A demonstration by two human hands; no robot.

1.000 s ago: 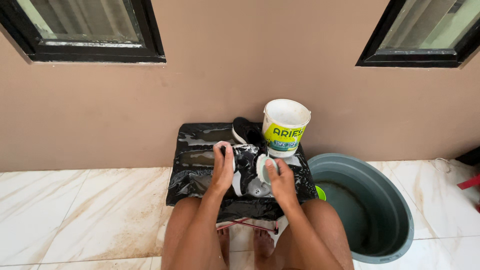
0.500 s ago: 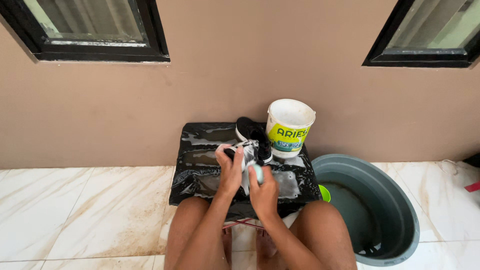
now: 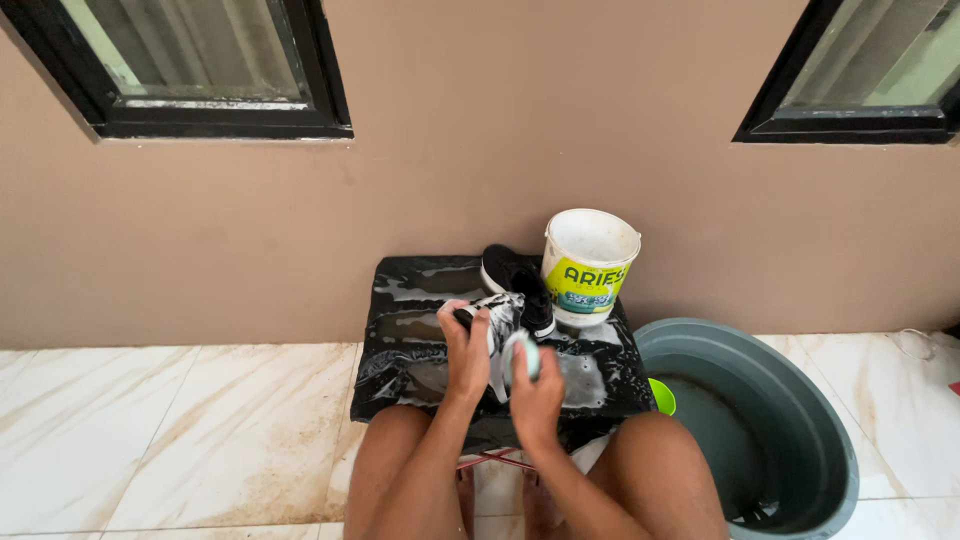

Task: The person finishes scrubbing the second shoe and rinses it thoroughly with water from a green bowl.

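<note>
Left hand: the left hand [image 3: 467, 352] was clenched around a soapy shoe [image 3: 497, 318], over the black-covered stand [image 3: 400, 330].
Right hand: the right hand [image 3: 535, 392] gripped a brush [image 3: 522, 352], now pressed against the shoe.
Change: hands, apart a second earlier, were brought together; scrubbing was judged underway.
Nearby: second shoe [image 3: 515, 275], bucket [image 3: 588, 262], basin [image 3: 800, 420].

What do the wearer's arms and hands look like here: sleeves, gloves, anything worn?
Both forearms are bare, no sleeves in view. The left hand and right hand are bare too: no gloves, and no watch, ring or wristband that I can see. Both look wet, with some white suds.
</note>
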